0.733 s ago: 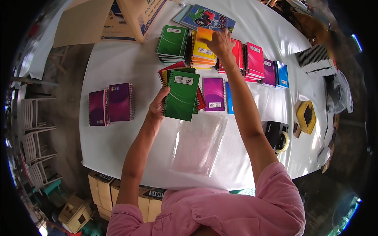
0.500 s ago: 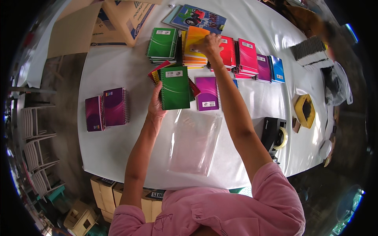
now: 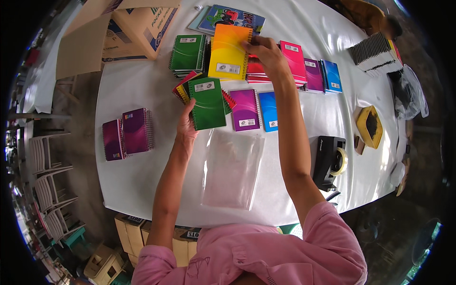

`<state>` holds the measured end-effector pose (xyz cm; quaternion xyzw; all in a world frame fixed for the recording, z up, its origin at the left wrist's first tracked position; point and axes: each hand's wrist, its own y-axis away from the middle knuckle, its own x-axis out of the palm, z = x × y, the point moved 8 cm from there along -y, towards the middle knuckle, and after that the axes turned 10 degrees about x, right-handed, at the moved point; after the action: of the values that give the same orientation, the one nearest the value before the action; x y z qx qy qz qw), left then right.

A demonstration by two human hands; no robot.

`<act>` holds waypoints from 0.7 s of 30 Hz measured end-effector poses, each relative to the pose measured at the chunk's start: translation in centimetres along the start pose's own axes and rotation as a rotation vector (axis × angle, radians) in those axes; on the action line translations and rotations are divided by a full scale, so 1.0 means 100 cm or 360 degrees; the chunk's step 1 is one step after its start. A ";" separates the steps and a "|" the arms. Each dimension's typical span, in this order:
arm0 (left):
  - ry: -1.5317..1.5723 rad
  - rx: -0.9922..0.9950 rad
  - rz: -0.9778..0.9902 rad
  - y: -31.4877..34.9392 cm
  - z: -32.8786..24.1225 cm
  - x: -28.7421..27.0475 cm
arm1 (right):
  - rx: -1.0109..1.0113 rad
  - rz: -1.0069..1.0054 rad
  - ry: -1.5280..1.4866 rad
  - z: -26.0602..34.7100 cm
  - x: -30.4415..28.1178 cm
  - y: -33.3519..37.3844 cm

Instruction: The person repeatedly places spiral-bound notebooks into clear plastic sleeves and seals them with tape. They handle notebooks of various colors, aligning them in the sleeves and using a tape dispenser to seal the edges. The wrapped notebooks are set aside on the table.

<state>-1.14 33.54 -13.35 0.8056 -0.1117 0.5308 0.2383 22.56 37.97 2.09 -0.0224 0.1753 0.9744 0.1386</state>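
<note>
My left hand (image 3: 188, 121) grips a fanned bundle of spiral notebooks, with a green notebook (image 3: 207, 104) on top and red and yellow edges showing beneath. In my right hand (image 3: 268, 54) is a yellow-orange spiral notebook (image 3: 230, 52), pinched at its right edge and lifted above the far row. To its left lies a stack of green notebooks (image 3: 188, 53); pink notebooks (image 3: 293, 59) sit to the right, partly behind my hand. A single purple notebook (image 3: 244, 109) and a blue notebook (image 3: 269, 108) lie nearer. A clear plastic sleeve (image 3: 231, 171) lies flat between my forearms.
Two purple notebook stacks (image 3: 137, 131) are at the left. A tape dispenser (image 3: 327, 163) and a yellow container (image 3: 369, 127) stand on the right. An open cardboard box (image 3: 135, 35) is at the far left, and a pile of spiral-bound books (image 3: 375, 53) at the far right.
My right hand has lifted the yellow-orange notebook off its stack and drawn it slightly nearer. My left hand still holds the bundle, almost in place. More of the single blue notebook shows.
</note>
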 end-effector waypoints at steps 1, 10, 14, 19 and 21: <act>0.0022 -0.0045 0.0009 0.002 0.003 0.007 | 0.0012 0.0011 0.0010 0.001 0.002 0.019; -0.0013 -0.0386 -0.0051 0.023 0.044 0.032 | -0.0160 -0.0332 -0.0131 0.005 -0.052 0.066; 0.0054 -0.0159 0.0131 0.012 0.043 0.030 | 0.0180 -0.0094 -0.0692 -0.018 -0.029 0.097; 0.0073 -0.0009 0.0061 0.018 0.052 0.053 | -0.0294 -0.0431 0.0287 -0.107 0.020 0.135; 0.0087 -0.0009 0.0047 0.023 0.048 0.056 | -0.0004 -0.0382 0.0398 -0.112 0.027 0.147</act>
<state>4.04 29.53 -9.26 0.7884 -0.1185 0.5557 0.2357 15.79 21.60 -3.72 -0.1644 0.1862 0.9407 0.2311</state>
